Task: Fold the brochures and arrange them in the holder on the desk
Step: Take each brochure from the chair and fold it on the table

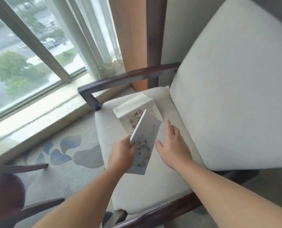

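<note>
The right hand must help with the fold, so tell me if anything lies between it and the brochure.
Nothing visible does. The open right hand is close beside the brochure on the seat cushion, thumb almost at the paper's edge. The left hand pinches the raised flap on the far side.

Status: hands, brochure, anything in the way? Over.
Left hand pinches brochure flap, raised mid-fold. Right hand open beside it. Second brochure lies behind on seat. Holder not in view.

Cream chair seat (145, 195), blurred brochures (132, 106) apparently lying on it
</note>
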A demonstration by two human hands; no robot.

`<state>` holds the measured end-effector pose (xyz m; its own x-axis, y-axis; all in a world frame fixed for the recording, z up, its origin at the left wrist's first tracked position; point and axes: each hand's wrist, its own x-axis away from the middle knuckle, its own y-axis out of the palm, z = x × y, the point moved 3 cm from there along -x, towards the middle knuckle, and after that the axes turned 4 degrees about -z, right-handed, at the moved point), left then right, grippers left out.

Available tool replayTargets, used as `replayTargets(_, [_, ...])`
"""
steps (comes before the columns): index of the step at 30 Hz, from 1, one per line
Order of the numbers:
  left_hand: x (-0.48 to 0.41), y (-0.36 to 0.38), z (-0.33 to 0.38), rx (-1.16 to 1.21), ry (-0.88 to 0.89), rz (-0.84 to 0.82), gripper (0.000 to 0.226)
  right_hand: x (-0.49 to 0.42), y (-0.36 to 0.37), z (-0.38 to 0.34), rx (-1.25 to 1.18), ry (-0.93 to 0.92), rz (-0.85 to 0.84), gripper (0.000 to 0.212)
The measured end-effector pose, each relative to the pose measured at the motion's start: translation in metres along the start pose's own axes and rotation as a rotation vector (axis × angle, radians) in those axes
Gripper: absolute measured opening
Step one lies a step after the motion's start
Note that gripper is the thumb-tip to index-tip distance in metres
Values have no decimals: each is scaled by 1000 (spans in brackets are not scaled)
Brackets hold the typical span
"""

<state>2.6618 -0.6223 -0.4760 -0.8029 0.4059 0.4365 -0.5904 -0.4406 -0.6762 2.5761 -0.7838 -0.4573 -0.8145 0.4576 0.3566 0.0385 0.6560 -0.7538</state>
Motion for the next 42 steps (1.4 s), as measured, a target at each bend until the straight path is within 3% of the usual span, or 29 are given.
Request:
replayTargets(11, [83,-179,-9,353,107,235,15,44,8,-194,-92,-274,60,64])
replayTargets(16, [132,-237,-49,571,126,283,18,74,28,-261,-82,-284,19,74])
replayTargets(25, [202,-338,-145,804,135,424,14,127,87,-398,-99,-483,-16,77])
replayTargets(32, [252,-382,-222,925,47,608,16,156,154,-477,-61,-632,-152,80])
replayTargets(42, [325,-390,-352,1128,-160,828,15,213,265,-543,-80,-801,-488,84])
